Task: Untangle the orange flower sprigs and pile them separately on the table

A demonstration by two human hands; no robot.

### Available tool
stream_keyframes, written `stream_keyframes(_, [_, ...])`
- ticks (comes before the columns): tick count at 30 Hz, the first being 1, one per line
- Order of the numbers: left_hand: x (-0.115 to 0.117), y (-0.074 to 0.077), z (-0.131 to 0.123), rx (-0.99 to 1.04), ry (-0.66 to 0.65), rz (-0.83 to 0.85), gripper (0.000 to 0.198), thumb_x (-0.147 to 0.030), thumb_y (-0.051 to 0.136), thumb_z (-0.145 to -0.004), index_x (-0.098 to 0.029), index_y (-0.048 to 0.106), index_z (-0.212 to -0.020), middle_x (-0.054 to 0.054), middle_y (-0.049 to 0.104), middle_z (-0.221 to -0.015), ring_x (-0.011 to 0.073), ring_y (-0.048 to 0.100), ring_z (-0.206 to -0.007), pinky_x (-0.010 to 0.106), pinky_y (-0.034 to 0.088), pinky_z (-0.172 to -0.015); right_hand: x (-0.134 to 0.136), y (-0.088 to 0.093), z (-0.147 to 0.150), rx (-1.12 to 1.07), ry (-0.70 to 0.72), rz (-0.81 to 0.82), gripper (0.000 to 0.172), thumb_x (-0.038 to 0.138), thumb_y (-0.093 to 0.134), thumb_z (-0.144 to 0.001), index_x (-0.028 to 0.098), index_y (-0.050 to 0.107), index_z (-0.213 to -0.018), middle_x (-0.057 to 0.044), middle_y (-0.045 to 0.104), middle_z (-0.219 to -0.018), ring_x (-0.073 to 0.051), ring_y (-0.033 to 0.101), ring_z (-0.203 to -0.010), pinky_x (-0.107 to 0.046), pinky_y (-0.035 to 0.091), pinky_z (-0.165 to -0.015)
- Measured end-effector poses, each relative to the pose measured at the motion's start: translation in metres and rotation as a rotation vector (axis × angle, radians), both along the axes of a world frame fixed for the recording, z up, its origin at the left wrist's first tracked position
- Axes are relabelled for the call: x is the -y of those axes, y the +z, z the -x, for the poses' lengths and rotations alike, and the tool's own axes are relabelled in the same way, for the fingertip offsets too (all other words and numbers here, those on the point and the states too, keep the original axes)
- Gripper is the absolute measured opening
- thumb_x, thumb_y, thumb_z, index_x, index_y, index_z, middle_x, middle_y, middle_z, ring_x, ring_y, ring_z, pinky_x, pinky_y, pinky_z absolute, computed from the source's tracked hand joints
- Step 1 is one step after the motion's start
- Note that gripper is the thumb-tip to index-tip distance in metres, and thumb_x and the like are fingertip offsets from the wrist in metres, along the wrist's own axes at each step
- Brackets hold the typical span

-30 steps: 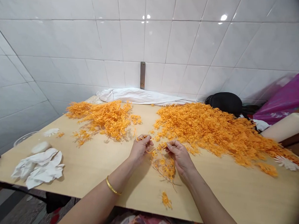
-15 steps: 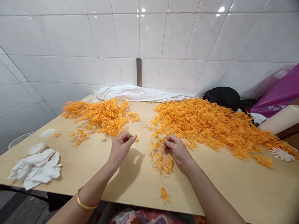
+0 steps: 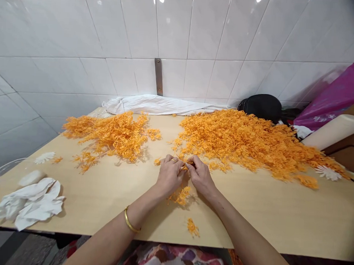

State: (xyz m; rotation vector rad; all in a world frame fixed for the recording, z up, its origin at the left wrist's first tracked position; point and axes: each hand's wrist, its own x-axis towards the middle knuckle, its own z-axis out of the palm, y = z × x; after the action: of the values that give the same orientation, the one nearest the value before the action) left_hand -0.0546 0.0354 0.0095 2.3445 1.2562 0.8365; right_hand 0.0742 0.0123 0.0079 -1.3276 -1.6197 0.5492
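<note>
My left hand [image 3: 169, 174] and my right hand [image 3: 201, 175] meet at the middle of the wooden table [image 3: 104, 195], fingers pinched together on a strand of orange plastic flowers [image 3: 185, 166]. The rest of that small cluster [image 3: 180, 195] hangs below and between my hands. A large heap of orange flowers [image 3: 247, 141] lies just beyond my right hand. A smaller heap [image 3: 112, 133] lies to the far left of my left hand. One loose orange flower [image 3: 192, 227] sits near the table's front edge.
Crumpled white cloth [image 3: 30, 202] lies at the front left, with a white flower [image 3: 44, 157] behind it. A white sheet [image 3: 157, 105] and a black bag [image 3: 262, 107] rest against the tiled wall. Pink plastic [image 3: 337, 96] and a cream roll [image 3: 332, 133] are at right.
My left hand swung out to the left toward the smaller heap, then came back to meet my right hand on the orange strand. The camera tilted slightly.
</note>
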Motion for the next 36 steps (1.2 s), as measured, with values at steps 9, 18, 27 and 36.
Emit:
stream_keyframes(9, [-0.009, 0.03, -0.009, -0.013, -0.097, 0.026, 0.037, -0.026, 0.043, -0.078, -0.016, 0.03, -0.044, -0.004, 0.029, -0.044, 0.0086, 0.026, -0.046, 0.025, 0.021, -0.052, -0.012, 0.001, 0.001, -0.259, -0.255, -0.02, 0.012, 0.028, 0.047, -0.076, 0.018, 0.046, -0.069, 0.003, 0.046, -0.058, -0.011, 0.044, -0.054, -0.023, 0.035, -0.053])
stream_keyframes(18, [-0.019, 0.112, 0.027, 0.727, 0.026, 0.024, 0.026, -0.029, 0.054, -0.074, -0.015, 0.05, -0.052, -0.005, 0.037, -0.044, 0.0057, 0.031, -0.042, 0.022, 0.023, -0.044, 0.024, 0.04, -0.076, -0.156, -0.334, -0.016, 0.011, 0.03, 0.05, -0.076, 0.02, 0.052, -0.08, 0.003, 0.046, -0.056, -0.011, 0.045, -0.052, -0.022, 0.036, -0.049])
stream_keyframes(27, [-0.042, 0.158, 0.069, 1.147, 0.132, -0.088, 0.023, -0.027, 0.058, -0.073, -0.015, 0.051, -0.054, -0.003, 0.052, -0.054, 0.0022, 0.038, -0.042, 0.017, 0.031, -0.044, 0.101, -0.007, 0.016, 0.747, 0.454, -0.212, 0.012, 0.021, 0.045, -0.079, 0.02, 0.056, -0.085, -0.011, 0.055, -0.1, -0.022, 0.048, -0.088, -0.033, 0.04, -0.074])
stream_keyframes(36, [-0.033, 0.124, 0.069, 1.157, 0.093, 0.147, 0.021, -0.032, 0.059, -0.071, -0.014, 0.056, -0.059, -0.005, 0.042, -0.042, 0.0043, 0.034, -0.04, 0.021, 0.031, -0.049, -0.021, -0.009, 0.068, 0.96, 0.493, -0.361, 0.034, 0.02, 0.035, -0.085, 0.022, 0.046, -0.117, -0.007, 0.039, -0.13, -0.024, 0.024, -0.122, -0.044, 0.019, -0.097])
